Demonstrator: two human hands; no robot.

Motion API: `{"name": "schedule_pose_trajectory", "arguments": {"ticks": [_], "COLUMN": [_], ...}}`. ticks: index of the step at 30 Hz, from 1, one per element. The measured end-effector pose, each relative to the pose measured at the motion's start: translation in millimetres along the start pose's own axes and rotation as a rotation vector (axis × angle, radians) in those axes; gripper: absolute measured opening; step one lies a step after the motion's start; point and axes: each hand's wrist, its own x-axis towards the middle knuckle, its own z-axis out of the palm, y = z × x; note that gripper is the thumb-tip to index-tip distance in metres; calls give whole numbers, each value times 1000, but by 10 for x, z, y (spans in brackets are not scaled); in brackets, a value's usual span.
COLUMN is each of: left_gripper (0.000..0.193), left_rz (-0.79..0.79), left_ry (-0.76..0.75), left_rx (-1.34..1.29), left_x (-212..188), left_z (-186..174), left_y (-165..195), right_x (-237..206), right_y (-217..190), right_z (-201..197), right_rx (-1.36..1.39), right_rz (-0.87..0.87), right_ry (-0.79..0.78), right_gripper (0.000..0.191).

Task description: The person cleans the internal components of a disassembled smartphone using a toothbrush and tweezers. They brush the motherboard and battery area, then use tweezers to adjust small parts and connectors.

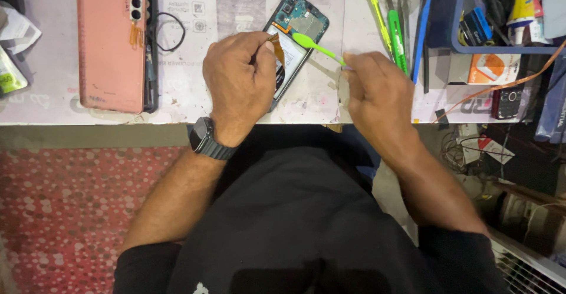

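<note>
Worktop (pixel 53 76) edge: left hand (pixel 242 81) hides opened phone's (pixel 298 28) lower half.

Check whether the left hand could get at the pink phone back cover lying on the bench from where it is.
Probably yes: the pink back cover lies uncovered just left of the left hand, with bare bench between, though that hand is now pinching an orange flex strip.

Bench layout, placed from the opened phone (pixel 295 40)

Opened phone on the worktable (pixel 53 81), its lower part under the left hand (pixel 239 79); spudger (pixel 315 46) across its right edge, held by the right hand (pixel 374 93); cased phone (pixel 112 40) well left; pry tools (pixel 395 31) right; tool tray (pixel 471 11) farther right; handset (pixel 507 102) in front of the tray.
</note>
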Motion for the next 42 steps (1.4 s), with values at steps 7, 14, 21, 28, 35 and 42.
{"name": "schedule_pose_trajectory", "arguments": {"ticks": [7, 14, 21, 28, 35, 42], "left_gripper": [11, 9, 19, 28, 29, 25], "left_rz": [11, 29, 108, 301, 329, 354], "left_ry": [-2, -39, -146, -236, -303, -244], "left_rx": [10, -37, 109, 416, 472, 441], "left_x": [-50, -86, 3, 318, 546, 650], "left_z": [-4, -9, -109, -130, -45, 26], "left_y": [58, 128, 174, 186, 139, 33], "right_x": [-68, -141, -90, 13, 152, 237], "right_y": [6, 56, 72, 161, 280, 356], "right_z": [-16, -14, -51, -106, -122, -153], "right_rx": [24, 37, -14, -6, 14, 107], "right_rz": [38, 16, 43, 51, 26, 53], "right_ry": [-12, 3, 12, 44, 99, 106], "right_gripper": [25, 25, 26, 25, 20, 20]}}
